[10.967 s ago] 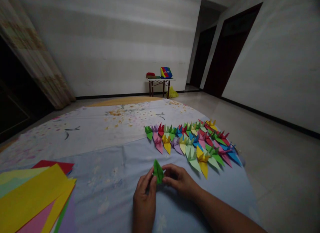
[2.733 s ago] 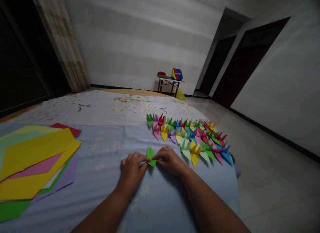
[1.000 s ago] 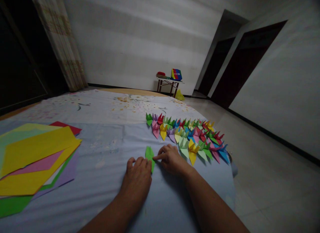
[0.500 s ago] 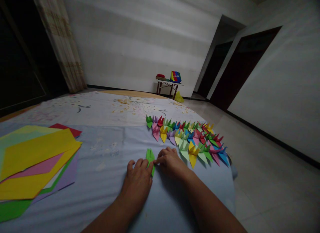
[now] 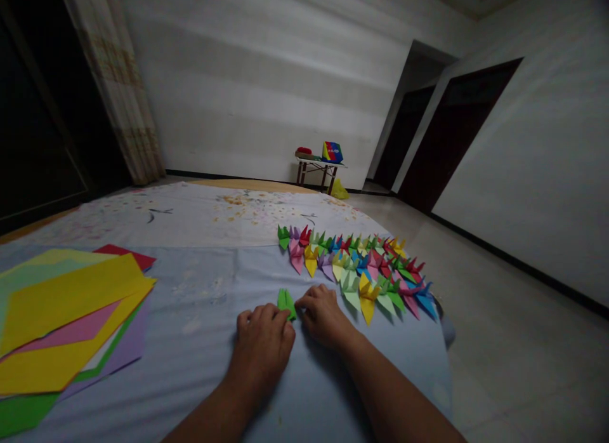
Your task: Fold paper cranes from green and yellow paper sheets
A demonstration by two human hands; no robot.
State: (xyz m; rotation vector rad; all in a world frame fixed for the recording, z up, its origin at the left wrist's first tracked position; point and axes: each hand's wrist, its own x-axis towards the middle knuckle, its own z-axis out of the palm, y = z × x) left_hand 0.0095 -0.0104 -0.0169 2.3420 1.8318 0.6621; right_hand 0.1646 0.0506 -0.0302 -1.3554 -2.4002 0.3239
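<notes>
A small green folded paper piece (image 5: 285,301) lies on the pale blue cloth (image 5: 204,341) in front of me. My left hand (image 5: 263,345) rests knuckles up with curled fingers pressing its near left edge. My right hand (image 5: 324,315) is curled too, its fingertips pinching the piece's right side. Both hands meet at the paper, whose lower part they hide. Just beyond my right hand spreads a cluster of several finished paper cranes (image 5: 354,265) in many colours.
A fan of large coloured paper sheets (image 5: 61,316) lies at the left on the cloth. A floral sheet (image 5: 190,211) covers the floor behind. A small table (image 5: 316,170) with a colourful box stands by the far wall. Bare tile floor (image 5: 514,329) lies to the right.
Both hands have closed in tighter on the green piece; the right hand's pointing finger has curled in. The view has tilted slightly upward.
</notes>
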